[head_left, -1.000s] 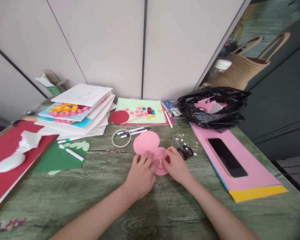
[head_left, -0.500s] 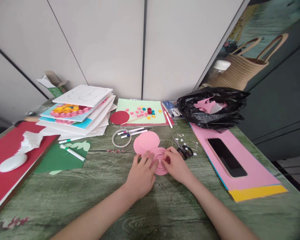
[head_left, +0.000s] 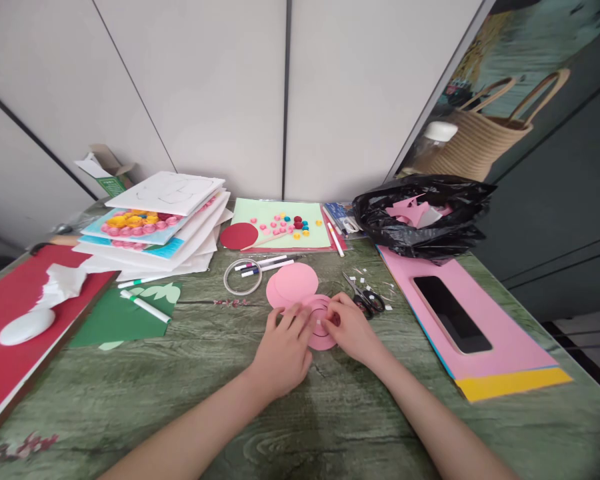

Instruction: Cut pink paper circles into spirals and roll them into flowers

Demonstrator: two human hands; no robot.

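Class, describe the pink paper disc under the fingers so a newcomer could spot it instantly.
On the green wood-patterned table, find the left hand and right hand. Both partly cover the pink disc. Unlike the plain pink circles beyond, it shows curved lines and a small white patch.

From here, the right hand curls its fingers just beside the scissors, the left hand spreading farther from them.
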